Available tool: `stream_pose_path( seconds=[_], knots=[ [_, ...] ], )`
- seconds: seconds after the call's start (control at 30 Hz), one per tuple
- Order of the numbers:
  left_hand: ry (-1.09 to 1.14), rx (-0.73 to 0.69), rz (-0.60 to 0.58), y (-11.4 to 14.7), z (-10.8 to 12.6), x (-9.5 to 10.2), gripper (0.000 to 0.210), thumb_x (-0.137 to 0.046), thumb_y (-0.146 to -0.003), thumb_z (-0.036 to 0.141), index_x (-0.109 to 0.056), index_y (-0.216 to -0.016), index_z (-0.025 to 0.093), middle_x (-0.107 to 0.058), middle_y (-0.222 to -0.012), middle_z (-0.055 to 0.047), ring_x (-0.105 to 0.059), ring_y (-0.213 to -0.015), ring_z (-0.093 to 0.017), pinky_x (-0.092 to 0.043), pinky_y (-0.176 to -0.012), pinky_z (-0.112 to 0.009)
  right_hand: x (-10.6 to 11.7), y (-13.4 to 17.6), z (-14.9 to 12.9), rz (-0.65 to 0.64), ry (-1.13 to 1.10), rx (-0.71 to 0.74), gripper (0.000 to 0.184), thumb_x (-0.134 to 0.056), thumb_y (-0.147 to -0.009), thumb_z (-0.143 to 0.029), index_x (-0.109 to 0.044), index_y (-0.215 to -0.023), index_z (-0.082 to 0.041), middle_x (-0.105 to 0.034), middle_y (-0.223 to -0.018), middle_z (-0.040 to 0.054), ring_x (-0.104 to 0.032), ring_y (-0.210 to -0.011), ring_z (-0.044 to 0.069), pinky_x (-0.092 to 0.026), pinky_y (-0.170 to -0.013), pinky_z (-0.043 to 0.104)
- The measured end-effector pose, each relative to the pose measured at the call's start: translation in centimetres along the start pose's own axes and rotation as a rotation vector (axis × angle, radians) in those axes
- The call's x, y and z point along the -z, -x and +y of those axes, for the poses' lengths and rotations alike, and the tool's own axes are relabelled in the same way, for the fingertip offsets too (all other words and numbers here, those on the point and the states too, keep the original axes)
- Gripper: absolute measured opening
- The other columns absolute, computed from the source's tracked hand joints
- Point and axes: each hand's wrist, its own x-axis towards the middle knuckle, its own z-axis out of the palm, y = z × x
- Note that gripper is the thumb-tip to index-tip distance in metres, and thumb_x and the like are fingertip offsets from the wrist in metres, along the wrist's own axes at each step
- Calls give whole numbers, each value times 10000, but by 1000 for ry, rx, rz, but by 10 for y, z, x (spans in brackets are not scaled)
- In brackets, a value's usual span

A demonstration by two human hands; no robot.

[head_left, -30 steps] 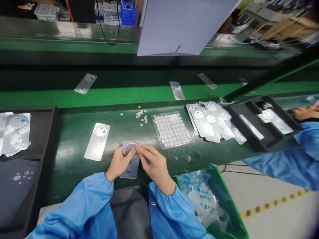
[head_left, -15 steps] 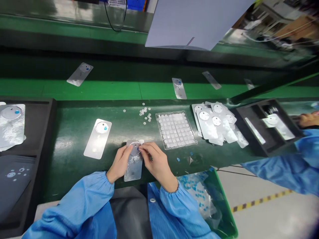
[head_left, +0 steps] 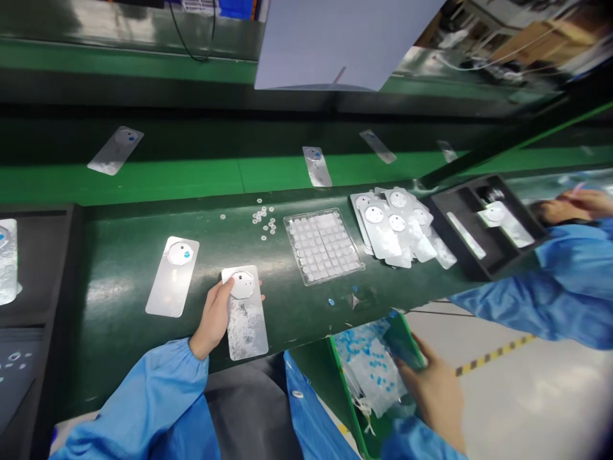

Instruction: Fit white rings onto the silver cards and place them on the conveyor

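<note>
Holding the plate (head_left: 244, 312) alone now, the left hand (head_left: 214, 316) grips its left edge at lower centre-left of the frame, thumb up by the round disc, fingers curled under; plate lies flat on the green bench (head_left: 119, 268), long side running toward the person. Half a second ago both hands were on that disc, right fingertips pinching at it. Right hand (head_left: 433, 390) has left the plate and dropped to lower right, fingers spread loosely on the rim of the green bin (head_left: 345, 377), touching the clear bag (head_left: 371, 374) of blue-dotted scraps; can't tell whether it pinches anything. Second plate (head_left: 172, 276) sits just left of the held one, apart from it, blue tab on its disc. Clear tray (head_left: 323, 247) of small parts is at centre, loose rings (head_left: 264, 218) up-left of it, stack of plates (head_left: 397, 227) to its right. View has shifted left and down versus before. A co-worker's blue sleeve (head_left: 550, 300) and hand are at right edge, near the black tray (head_left: 479, 223).
</note>
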Motion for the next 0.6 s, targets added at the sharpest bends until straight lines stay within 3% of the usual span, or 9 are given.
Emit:
stream_pose_path(
  seconds=[0.1, 0.17, 0.27, 0.33, 0.47, 0.53, 0.6],
  knots=[
    [-48, -14, 9, -2, 1, 3, 590, -718, -839, 604, -762, -1131, 94, -817, -972, -146, -787, -936, -365, -618, -767, -393, -7, 2, 4, 40, 99, 38, 418, -600, -800, -549, -744, -799, -157, -632, -565, 133, -652, -579, 383, -522, -585, 524],
    [-97, -37, 20, -2, 2, 4, 608, -698, -843, 630, -762, -1129, 98, -817, -948, -140, -788, -920, -360, -615, -753, -389, -26, 5, -18, 43, 62, 106, 414, -481, -889, -459, -752, -912, -148, -717, -725, 165, -697, -657, 355, -545, -627, 488],
    [-161, -63, 18, 0, 5, 5, 634, -665, -847, 669, -766, -1124, 108, -814, -913, -134, -789, -901, -352, -613, -736, -383, -67, 7, -77, -25, -83, 380, 339, -493, -951, -358, -749, -1074, -173, -758, -1079, 160, -730, -905, 300, -580, -733, 416],
    [-176, -64, 16, 2, 5, 4, 627, -660, -851, 672, -768, -1118, 116, -812, -897, -131, -787, -898, -347, -611, -733, -380, -99, 5, -123, -127, -197, 619, 263, -551, -989, -322, -761, -1074, -189, -764, -1033, 127, -721, -877, 267, -582, -734, 382],
    [-171, -61, 50, 2, 4, 5, 631, -683, -840, 674, -758, -1127, 117, -808, -850, -125, -784, -869, -343, -607, -727, -389, -166, -9, -204, -298, -256, 839, 224, -581, -1044, -293, -783, -997, -209, -743, -907, 73, -695, -788, 217, -569, -742, 328],
    [-171, -61, 69, 1, 5, 10, 651, -683, -829, 690, -749, -1134, 118, -805, -830, -119, -783, -856, -344, -604, -732, -400, -190, -11, -229, -342, -244, 912, 268, -536, -1078, -286, -778, -1002, -197, -716, -913, 80, -673, -773, 208, -557, -720, 317],
    [-248, -105, 133, 1, 7, 15, 654, -687, -805, 713, -758, -1066, 118, -803, -825, -120, -775, -871, -350, -597, -754, -406, -196, -7, -237, -356, -205, 979, 332, -465, -1110, -264, -764, -994, -177, -690, -913, 91, -654, -767, 201, -545, -702, 309]
  ],
)
